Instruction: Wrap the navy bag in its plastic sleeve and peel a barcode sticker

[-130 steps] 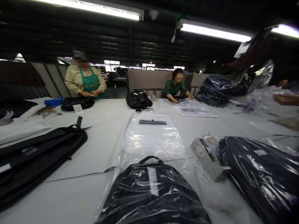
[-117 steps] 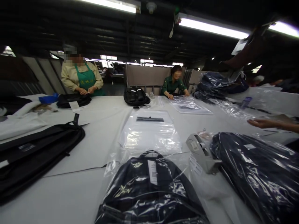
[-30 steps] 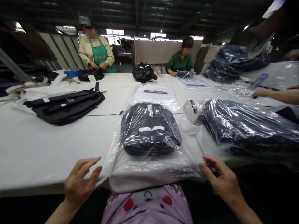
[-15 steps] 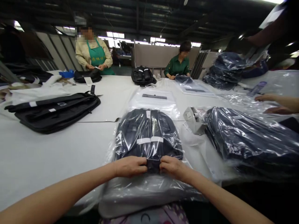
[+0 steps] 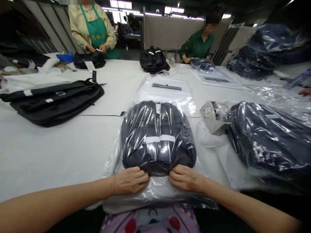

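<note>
A dark backpack lies straps-up inside a clear plastic bag, with white bands round its two straps. My left hand is closed on the bag's plastic at the backpack's lower left edge. Opposite it, my right hand has its fingers curled on the plastic at the lower right edge. Loose plastic lies in folds between the hands and the table's near edge. The fingertips are partly hidden in the film.
A tape dispenser and another bagged backpack are to the right. At left lies an unwrapped black backpack. Flat plastic bags lie beyond mine. Two people work across the white table; another person's hand shows far right.
My hands have moved from the backpack's bottom middle slightly apart and nearer me, onto the plastic at its lower edge. The view has tilted down. The hands at far right have mostly left view.
</note>
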The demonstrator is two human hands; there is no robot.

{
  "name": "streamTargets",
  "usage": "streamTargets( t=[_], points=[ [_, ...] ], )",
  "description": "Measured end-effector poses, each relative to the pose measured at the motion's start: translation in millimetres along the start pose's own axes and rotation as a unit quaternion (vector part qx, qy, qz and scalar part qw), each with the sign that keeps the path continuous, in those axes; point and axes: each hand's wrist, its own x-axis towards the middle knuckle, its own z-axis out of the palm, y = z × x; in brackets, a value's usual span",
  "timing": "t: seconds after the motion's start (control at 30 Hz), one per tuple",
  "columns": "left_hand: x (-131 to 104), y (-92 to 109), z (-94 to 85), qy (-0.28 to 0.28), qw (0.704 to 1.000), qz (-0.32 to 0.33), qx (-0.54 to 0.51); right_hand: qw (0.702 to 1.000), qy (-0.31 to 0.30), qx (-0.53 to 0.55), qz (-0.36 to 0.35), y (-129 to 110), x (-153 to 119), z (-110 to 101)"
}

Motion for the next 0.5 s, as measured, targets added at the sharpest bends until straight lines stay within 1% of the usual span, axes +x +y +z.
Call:
streamTargets(
  t=[0.1,0.17,0.23,0.33,0.43,0.5],
  points=[
    [-1,16,-4.3,-0.039,0.997,-0.064,0.003,0.995,-0.077,0.025,0.058,-13,-1,-9],
    [0,25,-8.9,-0.071,0.992,-0.102,-0.020,0.990,-0.100,0.047,0.088,-23,-5,-15],
    [1,31,-12.9,-0.090,0.985,-0.139,-0.047,0.991,-0.086,0.047,0.091,-31,-11,-17],
    [4,39,-17.1,-0.097,0.977,-0.176,-0.077,0.992,-0.057,0.039,0.106,-35,-15,-15],
    [9,45,-19.0,-0.099,0.969,-0.207,-0.094,0.985,-0.030,0.103,0.139,-33,-13,-14],
    [12,49,-17.3,-0.085,0.964,-0.235,-0.097,0.976,0.008,0.148,0.161,-31,-10,-16]
  ],
)
